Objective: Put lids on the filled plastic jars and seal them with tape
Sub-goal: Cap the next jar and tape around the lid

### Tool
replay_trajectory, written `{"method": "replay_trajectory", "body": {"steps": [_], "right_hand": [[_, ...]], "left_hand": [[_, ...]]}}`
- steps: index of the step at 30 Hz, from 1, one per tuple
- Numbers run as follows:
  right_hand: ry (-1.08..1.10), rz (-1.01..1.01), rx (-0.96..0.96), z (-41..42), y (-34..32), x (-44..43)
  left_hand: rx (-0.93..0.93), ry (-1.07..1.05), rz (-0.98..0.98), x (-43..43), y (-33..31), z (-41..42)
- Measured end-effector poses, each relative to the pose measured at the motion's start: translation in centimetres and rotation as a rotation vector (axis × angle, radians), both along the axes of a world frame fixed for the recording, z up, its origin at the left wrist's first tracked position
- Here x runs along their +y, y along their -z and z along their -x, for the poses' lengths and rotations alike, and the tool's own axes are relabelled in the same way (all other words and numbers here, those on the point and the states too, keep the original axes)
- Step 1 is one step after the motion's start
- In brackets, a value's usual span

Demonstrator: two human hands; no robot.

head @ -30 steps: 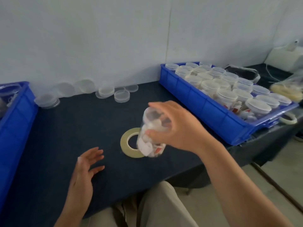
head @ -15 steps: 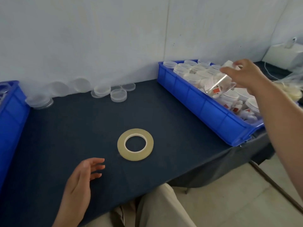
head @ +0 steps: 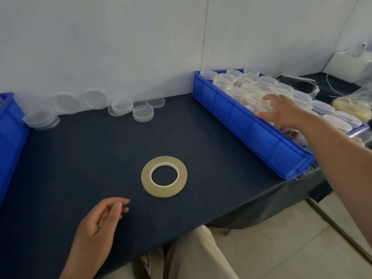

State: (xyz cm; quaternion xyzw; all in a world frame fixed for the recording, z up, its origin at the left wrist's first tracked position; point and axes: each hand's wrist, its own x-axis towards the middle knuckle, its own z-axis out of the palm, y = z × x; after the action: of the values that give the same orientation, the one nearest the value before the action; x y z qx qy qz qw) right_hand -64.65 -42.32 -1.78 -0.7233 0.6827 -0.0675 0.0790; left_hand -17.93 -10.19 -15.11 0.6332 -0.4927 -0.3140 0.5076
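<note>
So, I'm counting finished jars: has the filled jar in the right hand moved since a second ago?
Yes. The right hand carried the plastic jar rightward, from over the tape roll into the blue bin.

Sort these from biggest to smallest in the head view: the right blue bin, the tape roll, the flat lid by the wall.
1. blue bin
2. tape roll
3. flat lid, though it lies farther from the camera, so its real size next to the tape roll is unsure.

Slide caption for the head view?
Right hand grips a jar in the blue bin; left hand open near tape roll.
</note>
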Motion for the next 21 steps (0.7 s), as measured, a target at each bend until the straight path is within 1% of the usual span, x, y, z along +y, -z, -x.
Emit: {"method": "replay_trajectory", "body": {"steps": [3,7,10,12,14,16,18,19,21], "right_hand": [[0.019,0.000,0.049,-0.1,1.1,0.5],[0.020,-0.018,0.004,-0.2,1.3,1.0],[0.023,-0.064,0.057,-0.8,0.5,1.0],[0.021,-0.011,0.102,-1.4,-0.4,1.2],[-0.013,0.120,0.086,-2.7,-1.6,1.5],[-0.092,0.245,0.006,-4.8,-2.8,2.3],[-0.199,0.351,-0.126,-7.8,-3.5,4.0],[-0.248,0.376,-0.204,-9.8,-3.8,5.4],[-0.349,0.364,-0.345,-14.2,-3.9,8.8]], "left_hand": [[0.005,0.014,-0.003,0.0,-0.2,0.0],[0.000,0.029,-0.004,-0.1,-0.3,0.1],[-0.014,0.035,-0.024,-0.1,-0.3,0.1],[-0.025,0.033,-0.034,-0.1,-0.4,0.1],[-0.039,0.023,-0.039,0.0,-0.5,0.2],[-0.043,0.014,-0.044,0.0,-0.5,0.2],[-0.069,0.016,-0.078,-0.1,-0.3,0.0],[-0.088,0.016,-0.098,-0.1,-0.2,-0.1],[-0.099,0.003,-0.121,0.0,-0.2,-0.2]]}}
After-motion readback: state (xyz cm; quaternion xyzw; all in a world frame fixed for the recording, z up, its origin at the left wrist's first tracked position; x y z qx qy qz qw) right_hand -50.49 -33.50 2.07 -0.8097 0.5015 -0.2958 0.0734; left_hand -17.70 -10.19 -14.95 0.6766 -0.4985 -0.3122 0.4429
